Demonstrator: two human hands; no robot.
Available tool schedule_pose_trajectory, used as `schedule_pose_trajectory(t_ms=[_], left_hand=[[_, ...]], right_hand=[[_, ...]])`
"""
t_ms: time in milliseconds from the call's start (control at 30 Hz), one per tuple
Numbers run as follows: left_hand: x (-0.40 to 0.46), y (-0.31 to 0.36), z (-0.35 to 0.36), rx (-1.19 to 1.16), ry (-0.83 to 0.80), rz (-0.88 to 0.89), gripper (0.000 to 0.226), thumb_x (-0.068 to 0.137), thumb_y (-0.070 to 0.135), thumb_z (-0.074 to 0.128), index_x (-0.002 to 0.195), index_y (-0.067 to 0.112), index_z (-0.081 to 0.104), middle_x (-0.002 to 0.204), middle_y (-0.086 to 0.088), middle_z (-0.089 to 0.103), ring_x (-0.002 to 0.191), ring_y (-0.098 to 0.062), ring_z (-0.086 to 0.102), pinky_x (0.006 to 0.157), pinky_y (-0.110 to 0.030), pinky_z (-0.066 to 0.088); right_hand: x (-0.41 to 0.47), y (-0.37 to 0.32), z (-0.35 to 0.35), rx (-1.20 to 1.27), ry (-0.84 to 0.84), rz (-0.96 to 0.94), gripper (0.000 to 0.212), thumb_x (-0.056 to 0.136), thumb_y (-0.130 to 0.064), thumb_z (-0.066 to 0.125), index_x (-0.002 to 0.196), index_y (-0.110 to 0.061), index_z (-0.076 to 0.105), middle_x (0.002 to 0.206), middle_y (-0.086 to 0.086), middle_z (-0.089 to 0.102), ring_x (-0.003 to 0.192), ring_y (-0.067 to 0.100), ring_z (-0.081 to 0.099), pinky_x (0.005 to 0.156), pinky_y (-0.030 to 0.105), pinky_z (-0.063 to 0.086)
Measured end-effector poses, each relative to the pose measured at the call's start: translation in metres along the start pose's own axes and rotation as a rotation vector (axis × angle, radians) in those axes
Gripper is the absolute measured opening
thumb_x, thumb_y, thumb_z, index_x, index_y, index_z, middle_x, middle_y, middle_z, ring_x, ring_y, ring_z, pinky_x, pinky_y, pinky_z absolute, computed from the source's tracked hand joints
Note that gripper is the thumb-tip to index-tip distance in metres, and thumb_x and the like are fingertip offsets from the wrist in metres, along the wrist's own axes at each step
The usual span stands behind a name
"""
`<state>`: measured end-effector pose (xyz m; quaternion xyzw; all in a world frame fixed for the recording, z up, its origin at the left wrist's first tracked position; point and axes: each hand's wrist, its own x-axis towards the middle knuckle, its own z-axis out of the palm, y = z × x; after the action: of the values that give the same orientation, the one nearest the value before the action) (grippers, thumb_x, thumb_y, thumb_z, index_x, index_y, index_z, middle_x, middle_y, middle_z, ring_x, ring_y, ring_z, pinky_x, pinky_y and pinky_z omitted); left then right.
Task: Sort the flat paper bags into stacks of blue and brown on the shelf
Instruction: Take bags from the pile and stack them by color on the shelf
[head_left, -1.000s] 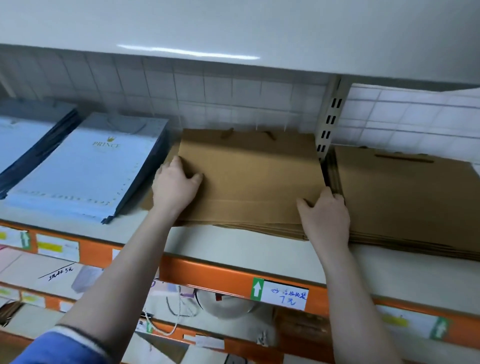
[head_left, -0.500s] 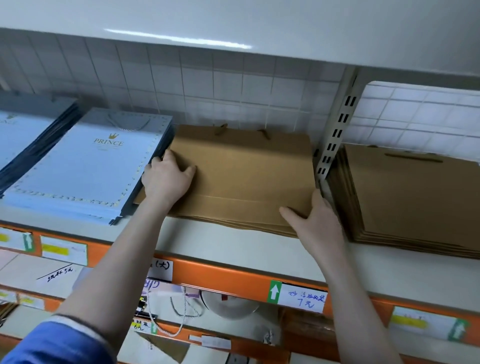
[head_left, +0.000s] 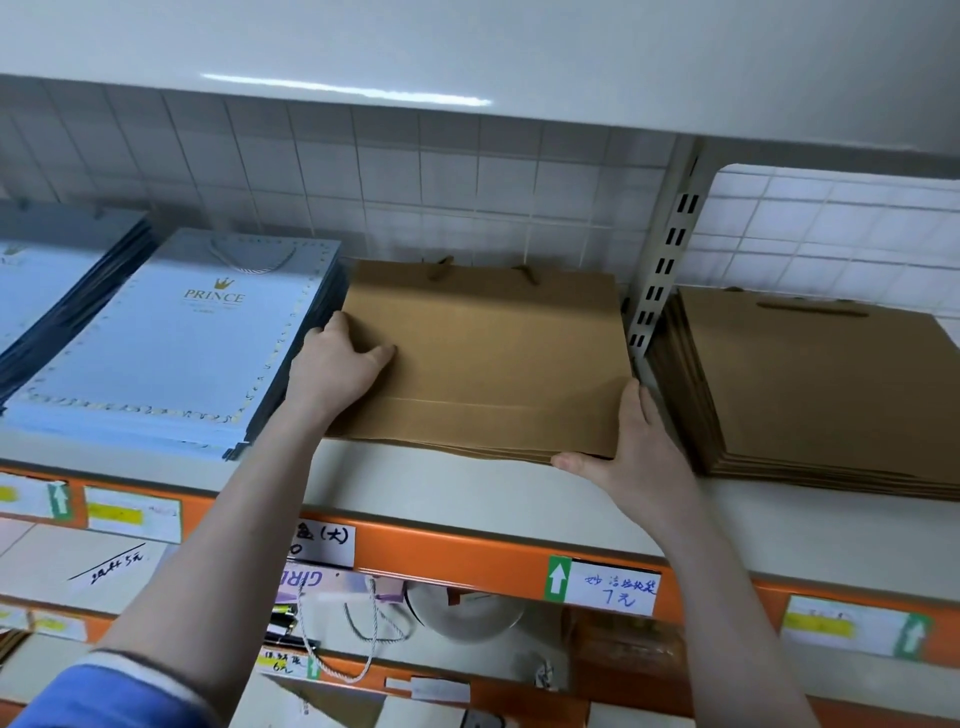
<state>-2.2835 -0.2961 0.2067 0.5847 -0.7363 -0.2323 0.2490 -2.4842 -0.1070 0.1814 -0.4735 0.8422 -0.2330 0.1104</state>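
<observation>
We are squaring the middle brown stack (head_left: 483, 364) on the shelf (head_left: 441, 483), between the blue stack (head_left: 171, 343) and the upright post (head_left: 662, 265). Our left hand (head_left: 332, 371) is resting flat, fingers extended, on its left edge; our right hand (head_left: 631, 452) is cupping the near right corner, fingers straight. The stack's long axis is running left to right between both hands.
</observation>
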Motion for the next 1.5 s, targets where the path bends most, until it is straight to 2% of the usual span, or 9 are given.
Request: schedule_pose_trajectory(t_ms=[200,433,533,733,800,933,1100,1267,1500], left_hand=[[0.000,0.004,-0.005,-0.035,-0.040,0.034,0.056,0.093,0.037,0.053,0.138,0.007,0.037,0.140,-0.012,0.044,0.126,-0.031,0.042,0.094,-0.035,0.035],[-0.004,-0.006,0.002,-0.050,-0.046,0.084,0.080,0.090,0.045,0.055,0.151,0.013,0.013,0.151,-0.012,0.028,0.135,-0.030,0.033,0.107,-0.038,0.029],[-0.013,-0.013,0.005,0.019,-0.021,0.136,0.085,0.085,0.057,0.053,0.149,0.011,0.020,0.152,-0.017,0.023,0.136,-0.034,0.030,0.109,-0.042,0.028],[-0.030,-0.034,0.003,0.267,0.015,0.490,0.120,0.059,0.094,0.022,0.147,0.012,0.032,0.153,-0.014,0.025,0.144,-0.031,0.012,0.117,-0.043,0.010],[-0.033,-0.038,0.003,0.341,-0.046,0.621,0.127,0.053,0.098,0.015,0.146,0.014,0.032,0.153,-0.013,0.026,0.145,-0.030,0.010,0.115,-0.042,0.005],[-0.033,-0.041,0.004,0.388,-0.141,0.774,0.123,0.053,0.098,0.020,0.146,0.018,0.030,0.154,-0.012,0.024,0.143,-0.023,0.006,0.114,-0.039,0.003],[-0.020,-0.045,0.003,0.421,-0.128,0.778,0.115,0.059,0.094,0.024,0.145,0.018,0.035,0.150,-0.017,0.031,0.142,-0.032,0.019,0.114,-0.042,0.011],[-0.003,-0.047,0.003,0.432,-0.141,0.758,0.118,0.056,0.095,0.026,0.142,0.015,0.041,0.145,-0.024,0.036,0.137,-0.041,0.028,0.111,-0.048,0.019],[0.010,-0.042,-0.003,0.448,-0.179,0.782,0.124,0.049,0.097,0.029,0.143,0.016,0.040,0.147,-0.023,0.034,0.138,-0.040,0.028,0.110,-0.040,0.015]], right_hand=[[0.006,0.003,-0.005,-0.033,0.009,-0.014,0.107,0.080,-0.052,0.063,0.150,-0.010,-0.005,0.159,0.008,0.003,0.142,0.027,0.022,0.111,0.039,0.029],[-0.001,0.003,-0.008,-0.117,-0.063,-0.005,0.122,0.071,-0.061,0.069,0.150,-0.013,-0.012,0.159,0.007,-0.010,0.144,0.027,0.016,0.112,0.040,0.026],[-0.005,0.006,-0.009,-0.182,-0.039,-0.027,0.121,0.072,-0.057,0.071,0.150,-0.014,-0.012,0.158,0.006,-0.011,0.145,0.026,0.012,0.114,0.038,0.022],[-0.004,0.005,-0.010,-0.274,0.020,-0.063,0.115,0.075,-0.057,0.067,0.150,-0.010,-0.006,0.159,0.009,-0.007,0.146,0.023,0.002,0.117,0.034,0.012],[0.000,0.004,-0.010,-0.304,0.045,-0.077,0.115,0.074,-0.058,0.068,0.151,-0.009,-0.002,0.159,0.009,-0.005,0.146,0.023,0.001,0.117,0.034,0.011],[0.007,0.002,-0.015,-0.354,0.056,-0.122,0.117,0.069,-0.059,0.072,0.151,-0.010,0.003,0.159,0.007,-0.001,0.147,0.021,0.001,0.117,0.034,0.008],[0.009,0.003,-0.016,-0.408,0.032,-0.222,0.116,0.071,-0.056,0.071,0.151,-0.013,0.000,0.159,0.007,-0.006,0.146,0.020,-0.008,0.118,0.033,0.001],[0.013,0.000,-0.022,-0.471,-0.006,-0.383,0.109,0.075,-0.048,0.071,0.151,-0.013,0.001,0.159,0.003,-0.006,0.146,0.015,-0.009,0.111,0.024,-0.008],[0.018,0.000,-0.025,-0.389,-0.091,-0.385,0.104,0.078,-0.043,0.072,0.152,-0.016,0.004,0.159,-0.002,-0.003,0.145,0.011,-0.006,0.111,0.023,-0.002]])
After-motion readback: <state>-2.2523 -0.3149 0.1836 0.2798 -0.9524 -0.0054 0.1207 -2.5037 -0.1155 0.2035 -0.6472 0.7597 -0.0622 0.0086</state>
